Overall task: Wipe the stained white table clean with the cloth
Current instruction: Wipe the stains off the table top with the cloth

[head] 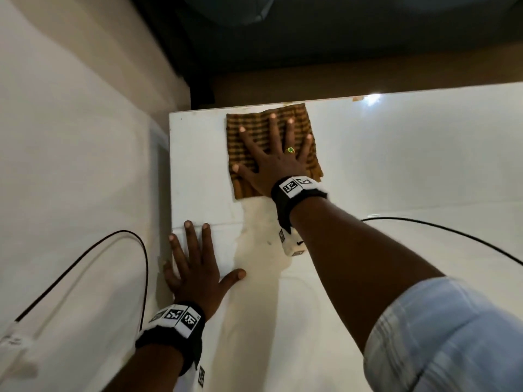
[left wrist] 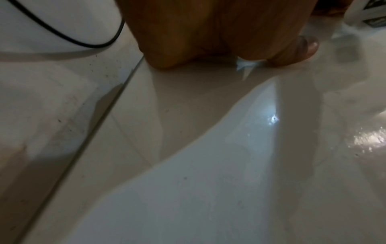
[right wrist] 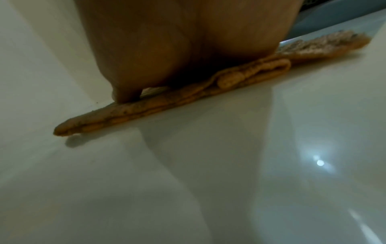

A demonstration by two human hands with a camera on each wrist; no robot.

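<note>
Brown-and-tan striped cloth [head: 273, 149], folded, lies at the far edge of the white table [head: 410, 165]; right hand [head: 271, 168] presses flat on it, fingers spread straight, a green-stoned ring [head: 290, 150] on one finger. Left hand [head: 195, 267] rests open, palm down, on the table's near left edge, holding nothing. Black-and-white coded marker bands [head: 177, 318] sit on both wrists; no legible writing. Black cable [head: 113, 244] loops at left.
</note>
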